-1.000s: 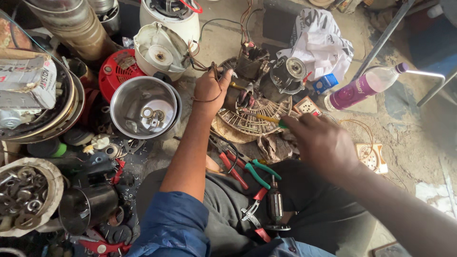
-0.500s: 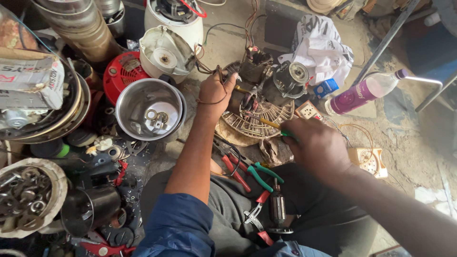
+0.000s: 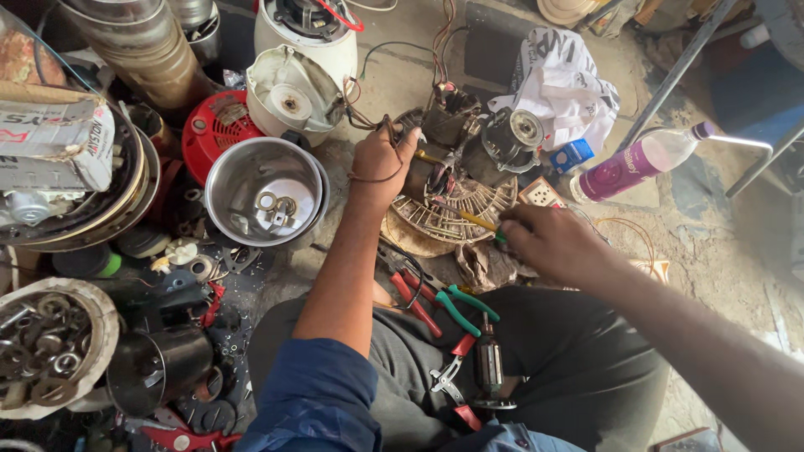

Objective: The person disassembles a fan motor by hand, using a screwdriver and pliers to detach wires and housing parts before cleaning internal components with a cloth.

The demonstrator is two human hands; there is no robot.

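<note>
- Left hand (image 3: 378, 163) clamped on dark electric motor with copper windings (image 3: 435, 146), fingers wrapped round its left side, loose brown wires looping over the knuckles.
- Motor sitting on round cream ribbed fan guard (image 3: 452, 219) on the floor, just ahead of the knees.
- Right hand (image 3: 553, 243) closed round yellow-shafted screwdriver with green handle (image 3: 469, 219), fingers curled together; tip angled toward the motor base.
- Red-handled pliers (image 3: 414, 301) and green-handled pliers (image 3: 461, 303) lying on the lap, close by.
- Shiny steel bowl holding washers (image 3: 264, 191) left of the left wrist.
- Purple plastic bottle (image 3: 641, 161) lying right of the motor, well apart.
</note>
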